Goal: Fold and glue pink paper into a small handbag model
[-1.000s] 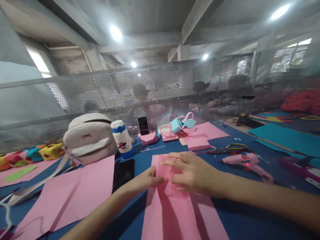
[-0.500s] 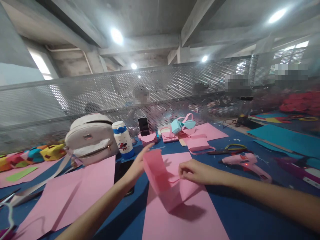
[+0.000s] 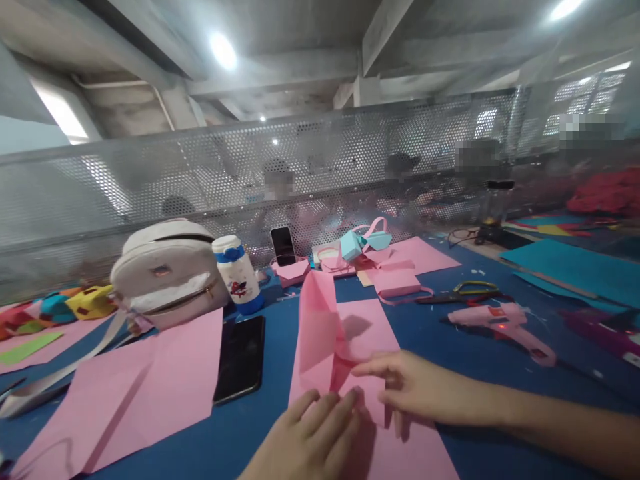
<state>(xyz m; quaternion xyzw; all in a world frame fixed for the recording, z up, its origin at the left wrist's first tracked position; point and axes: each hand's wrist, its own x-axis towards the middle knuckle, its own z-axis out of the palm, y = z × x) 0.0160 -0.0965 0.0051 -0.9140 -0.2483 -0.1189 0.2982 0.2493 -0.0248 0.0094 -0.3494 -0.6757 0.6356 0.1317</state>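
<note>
A folded pink paper box form (image 3: 318, 327) stands partly open on a flat pink paper sheet (image 3: 415, 450). At its near end is my left hand (image 3: 315, 430), the back of the hand facing me. Its fingers are slightly spread and bent over the paper's near edge, touching it; the thumb is hidden. My right hand (image 3: 415, 390) reaches in from the right. Its index finger stretches towards the box's inner fold, with the thumb apart below and nothing visible gripped.
A pink glue gun (image 3: 505, 323) and scissors (image 3: 465, 292) lie on the right. To the left are a black phone (image 3: 241, 360), a folded pink sheet (image 3: 145, 393), a bottle (image 3: 237, 277) and a white backpack (image 3: 163, 273). Small pink paper bags (image 3: 397, 283) lie behind, before a perforated metal panel (image 3: 225, 173).
My left hand has moved from the box's far side to its near end, uncovering the phone. The box has turned and sits lower on the sheet. My right hand has come nearer and its fingers have opened.
</note>
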